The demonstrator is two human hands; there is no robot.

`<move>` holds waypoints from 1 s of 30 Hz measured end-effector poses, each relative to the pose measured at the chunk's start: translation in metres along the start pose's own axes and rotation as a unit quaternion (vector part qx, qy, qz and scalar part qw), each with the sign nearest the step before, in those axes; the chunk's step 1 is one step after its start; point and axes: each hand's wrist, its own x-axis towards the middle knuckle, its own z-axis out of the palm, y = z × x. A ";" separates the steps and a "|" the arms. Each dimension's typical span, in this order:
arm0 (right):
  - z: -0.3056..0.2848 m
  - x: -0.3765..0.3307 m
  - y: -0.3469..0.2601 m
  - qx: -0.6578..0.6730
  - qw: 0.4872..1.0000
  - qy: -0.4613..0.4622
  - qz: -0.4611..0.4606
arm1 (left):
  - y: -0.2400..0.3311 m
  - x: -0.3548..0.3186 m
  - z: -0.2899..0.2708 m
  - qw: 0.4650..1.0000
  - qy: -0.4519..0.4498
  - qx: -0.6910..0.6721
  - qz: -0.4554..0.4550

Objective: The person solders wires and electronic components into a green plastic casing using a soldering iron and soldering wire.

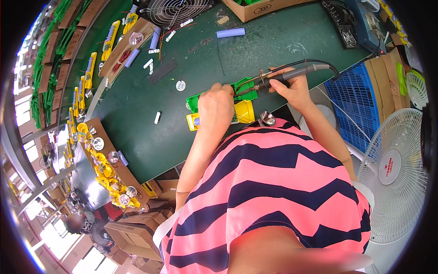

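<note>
My right hand (290, 87) grips a soldering iron (303, 71) with a dark handle and a thin feed tube running beside it. Its tip points left into an open green plastic casing (249, 95). My left hand (216, 107) is closed over the left part of that casing, and its fingertips are partly hidden. Just below, a yellow plastic casing (245, 112) lies open with thin wires and a purple cell inside, partly under my left wrist. A shiny reflector cup (267, 118) rests at its right, near the table's front edge.
On the green table (137, 150) lie a purple battery cell (231, 33), a round white sticker (180, 86) and small white parts. A black fan guard (175, 10) stands at the back. Yellow casings with reflectors (107, 171) line the left; a white fan (391, 169) stands at right.
</note>
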 end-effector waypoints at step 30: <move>0.038 -0.035 -0.006 -0.259 0.946 -0.162 -0.110 | 0.002 0.001 0.000 1.000 0.011 0.023 0.006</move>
